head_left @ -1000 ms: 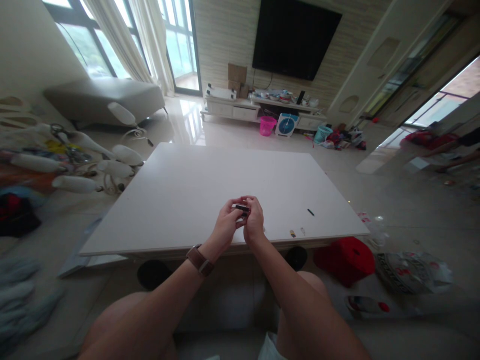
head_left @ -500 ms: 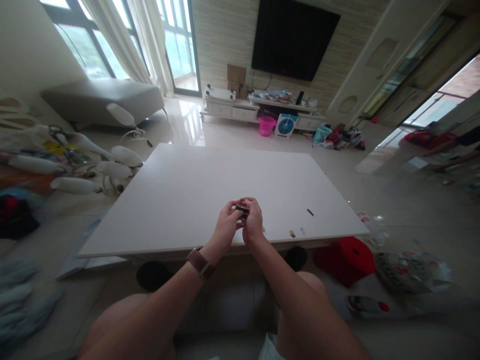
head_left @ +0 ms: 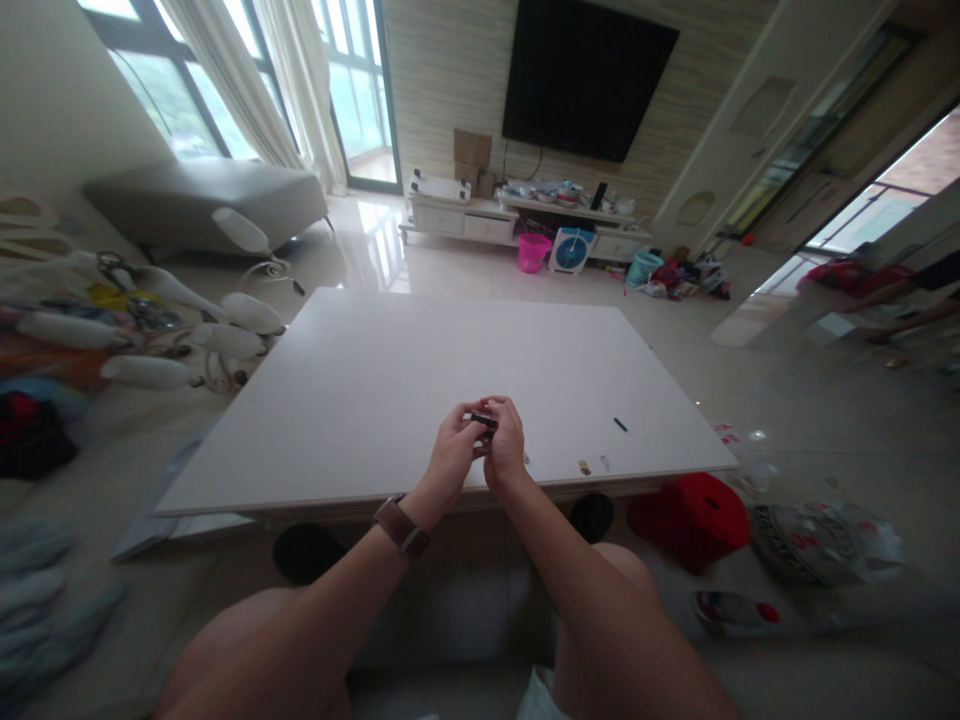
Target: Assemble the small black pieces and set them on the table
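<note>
My left hand [head_left: 453, 440] and my right hand [head_left: 507, 441] meet over the near edge of the white table [head_left: 420, 350]. Between their fingers is a small dark object [head_left: 484, 420], mostly covered, so its kind cannot be made out. Both hands are closed around it, fingertips touching or nearly so. On the tabletop to the right lie a thin dark strip [head_left: 620, 425], a small yellow-and-dark piece [head_left: 584, 467] and a small pale piece [head_left: 605, 463]. Something tiny is partly hidden beside my right wrist.
A red stool [head_left: 701, 520] and a full plastic bag [head_left: 829, 540] stand right of the table, with a red-capped bottle [head_left: 735, 608] in front. A lamp with white shades [head_left: 229, 340] is at the left. Another person's arm [head_left: 922, 290] shows at far right.
Hardly anything differs. My hands stay in the same place around the small dark object, with at most a slight shift of the fingers.
</note>
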`<control>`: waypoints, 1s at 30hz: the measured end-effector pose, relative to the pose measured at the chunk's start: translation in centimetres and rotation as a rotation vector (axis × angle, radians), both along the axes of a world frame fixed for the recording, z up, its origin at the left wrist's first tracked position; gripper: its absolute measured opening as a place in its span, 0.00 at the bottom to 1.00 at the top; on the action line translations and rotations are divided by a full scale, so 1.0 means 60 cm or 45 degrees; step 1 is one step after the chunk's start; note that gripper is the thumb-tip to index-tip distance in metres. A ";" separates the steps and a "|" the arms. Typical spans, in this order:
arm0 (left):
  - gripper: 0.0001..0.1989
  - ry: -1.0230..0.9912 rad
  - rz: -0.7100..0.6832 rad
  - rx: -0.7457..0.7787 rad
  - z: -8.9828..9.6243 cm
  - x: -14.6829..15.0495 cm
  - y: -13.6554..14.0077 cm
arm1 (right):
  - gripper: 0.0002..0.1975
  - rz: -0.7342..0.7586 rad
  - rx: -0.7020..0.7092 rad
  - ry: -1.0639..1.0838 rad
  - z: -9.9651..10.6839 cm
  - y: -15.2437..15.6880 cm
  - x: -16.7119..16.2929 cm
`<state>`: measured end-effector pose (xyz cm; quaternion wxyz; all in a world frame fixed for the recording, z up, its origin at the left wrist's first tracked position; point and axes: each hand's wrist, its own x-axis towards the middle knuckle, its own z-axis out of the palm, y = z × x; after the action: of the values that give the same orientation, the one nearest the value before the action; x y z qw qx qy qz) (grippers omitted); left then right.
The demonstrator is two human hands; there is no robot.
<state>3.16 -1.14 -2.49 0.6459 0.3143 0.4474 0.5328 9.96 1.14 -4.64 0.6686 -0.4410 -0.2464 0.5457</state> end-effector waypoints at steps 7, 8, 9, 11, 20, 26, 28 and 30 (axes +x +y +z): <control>0.19 0.033 -0.006 0.011 0.002 0.000 -0.002 | 0.08 -0.001 -0.060 -0.009 0.003 0.000 0.000; 0.19 0.033 -0.005 0.012 0.002 0.000 -0.003 | 0.08 -0.004 -0.064 -0.007 0.003 0.000 0.000; 0.19 0.033 -0.005 0.012 0.002 0.000 -0.003 | 0.08 -0.004 -0.072 -0.004 0.004 0.000 0.000; 0.19 0.031 -0.006 0.009 0.001 0.000 -0.003 | 0.08 -0.001 -0.093 0.004 0.004 0.000 0.000; 0.19 0.033 0.007 0.002 -0.002 0.003 -0.001 | 0.08 -0.016 -0.075 0.031 0.002 0.001 0.000; 0.19 0.040 -0.001 0.001 -0.002 0.004 -0.002 | 0.09 -0.010 -0.107 0.013 0.004 -0.001 0.001; 0.19 0.040 -0.006 0.006 -0.003 0.004 -0.002 | 0.09 -0.006 -0.111 0.015 0.004 -0.001 0.001; 0.19 0.040 -0.010 0.006 -0.003 0.004 -0.001 | 0.09 -0.005 -0.110 0.017 0.005 -0.001 0.001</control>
<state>3.37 -1.22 -2.70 0.6401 0.3259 0.4551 0.5262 10.02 1.06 -4.36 0.6517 -0.4664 -0.2171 0.5573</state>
